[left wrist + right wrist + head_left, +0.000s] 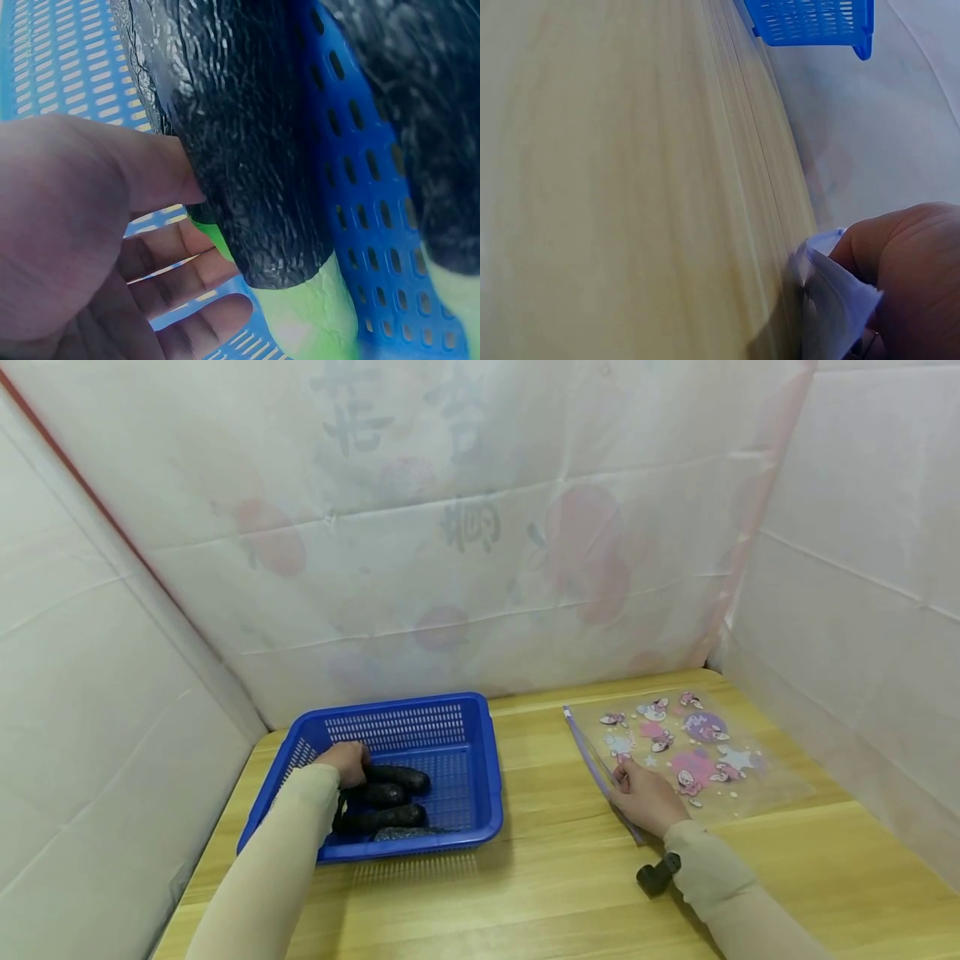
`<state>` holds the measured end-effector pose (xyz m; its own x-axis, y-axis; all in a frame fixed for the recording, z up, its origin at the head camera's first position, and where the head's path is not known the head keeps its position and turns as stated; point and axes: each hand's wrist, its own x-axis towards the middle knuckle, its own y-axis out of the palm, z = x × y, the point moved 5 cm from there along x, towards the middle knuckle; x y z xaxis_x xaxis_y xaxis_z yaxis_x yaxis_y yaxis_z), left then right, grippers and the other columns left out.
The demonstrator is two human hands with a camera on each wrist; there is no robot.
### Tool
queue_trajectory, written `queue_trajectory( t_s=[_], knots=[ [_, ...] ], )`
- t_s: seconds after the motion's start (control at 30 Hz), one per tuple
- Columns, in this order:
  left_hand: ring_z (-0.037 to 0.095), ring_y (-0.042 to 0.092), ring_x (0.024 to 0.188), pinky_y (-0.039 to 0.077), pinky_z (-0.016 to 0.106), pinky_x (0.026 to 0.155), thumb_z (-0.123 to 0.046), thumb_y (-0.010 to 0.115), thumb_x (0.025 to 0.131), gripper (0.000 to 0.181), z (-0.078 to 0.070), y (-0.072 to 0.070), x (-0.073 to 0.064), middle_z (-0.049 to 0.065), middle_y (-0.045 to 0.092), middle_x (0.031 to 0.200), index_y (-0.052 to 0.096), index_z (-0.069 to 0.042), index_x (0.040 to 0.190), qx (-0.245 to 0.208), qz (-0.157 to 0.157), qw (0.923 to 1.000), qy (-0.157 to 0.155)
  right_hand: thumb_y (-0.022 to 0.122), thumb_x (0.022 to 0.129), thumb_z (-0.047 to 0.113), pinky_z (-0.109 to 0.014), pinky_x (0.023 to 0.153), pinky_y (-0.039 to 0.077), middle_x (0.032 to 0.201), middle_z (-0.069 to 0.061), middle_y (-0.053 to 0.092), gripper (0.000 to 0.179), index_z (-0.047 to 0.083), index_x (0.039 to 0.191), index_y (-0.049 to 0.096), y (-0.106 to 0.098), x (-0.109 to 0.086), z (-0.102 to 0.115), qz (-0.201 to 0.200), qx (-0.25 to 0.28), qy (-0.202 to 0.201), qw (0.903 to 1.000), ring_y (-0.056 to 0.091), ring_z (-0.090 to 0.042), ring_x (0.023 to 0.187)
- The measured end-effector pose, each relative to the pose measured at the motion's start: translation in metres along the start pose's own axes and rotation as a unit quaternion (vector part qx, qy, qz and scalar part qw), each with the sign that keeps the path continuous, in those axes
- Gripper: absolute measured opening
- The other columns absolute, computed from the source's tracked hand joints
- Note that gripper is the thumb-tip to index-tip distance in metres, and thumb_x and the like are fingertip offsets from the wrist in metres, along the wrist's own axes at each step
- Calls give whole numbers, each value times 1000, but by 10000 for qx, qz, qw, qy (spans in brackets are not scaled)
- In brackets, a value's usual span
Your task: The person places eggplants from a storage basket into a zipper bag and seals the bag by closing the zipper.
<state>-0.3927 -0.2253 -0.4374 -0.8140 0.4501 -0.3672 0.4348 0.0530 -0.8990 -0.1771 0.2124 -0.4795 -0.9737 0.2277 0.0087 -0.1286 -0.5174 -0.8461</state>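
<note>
In the head view, my left hand [345, 763] reaches into the blue basket [495, 793], at the left end of the farthest black eggplant [405, 777]. The left wrist view has my thumb and fingers around an eggplant with a green end [214, 236], partly hidden behind a nearer wrinkled black eggplant [251, 150]. Several eggplants lie side by side in the basket. My right hand [648, 797] pinches the purple-edged opening of a clear zipper bag [720, 764] printed with pink and purple cartoon figures. Close up, its folded lilac edge [840, 300] sits between my fingers.
The wooden table [525, 893] carries both the basket and the flat bag. Pale printed cloth [510, 568] hangs behind and at both sides. A small black device [658, 875] is attached at my right wrist.
</note>
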Motion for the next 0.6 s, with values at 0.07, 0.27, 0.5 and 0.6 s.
queue_trajectory(
  t_s=[0.07, 0.27, 0.5, 0.6],
  knots=[
    [27, 61, 97, 50, 46, 84, -6, 69, 79, 30, 0, 0, 0, 11, 66, 107, 69, -4, 109, 21, -8, 10000, 2, 63, 88, 23, -31, 54, 36, 73, -2, 49, 22, 8, 101, 55, 0, 0, 0, -5, -23, -4, 10000, 45, -17, 59],
    [30, 61, 102, 50, 46, 85, -7, 70, 81, 30, -2, 0, -4, 13, 66, 109, 68, -3, 111, 87, 17, 10000, 31, 63, 88, 22, -31, 55, 35, 73, -2, 48, 19, 8, 99, 54, -1, 0, 2, 6, -49, -77, 10000, 44, -17, 59],
    [26, 62, 95, 52, 44, 81, -14, 72, 84, 27, 0, -1, -4, 11, 66, 105, 68, -3, 108, -81, -4, 9998, -157, 63, 88, 22, -32, 55, 35, 72, -2, 48, 18, 9, 97, 55, 0, 0, 1, -19, -89, -88, 9999, 44, -17, 60],
    [23, 62, 90, 52, 43, 78, -18, 72, 85, 26, 2, -2, -4, 10, 66, 102, 67, -4, 106, -193, -38, 9994, -297, 63, 89, 22, -32, 56, 36, 73, -2, 49, 18, 9, 98, 56, 3, 0, 0, -3, -111, -56, 9999, 45, -17, 60]
  ],
)
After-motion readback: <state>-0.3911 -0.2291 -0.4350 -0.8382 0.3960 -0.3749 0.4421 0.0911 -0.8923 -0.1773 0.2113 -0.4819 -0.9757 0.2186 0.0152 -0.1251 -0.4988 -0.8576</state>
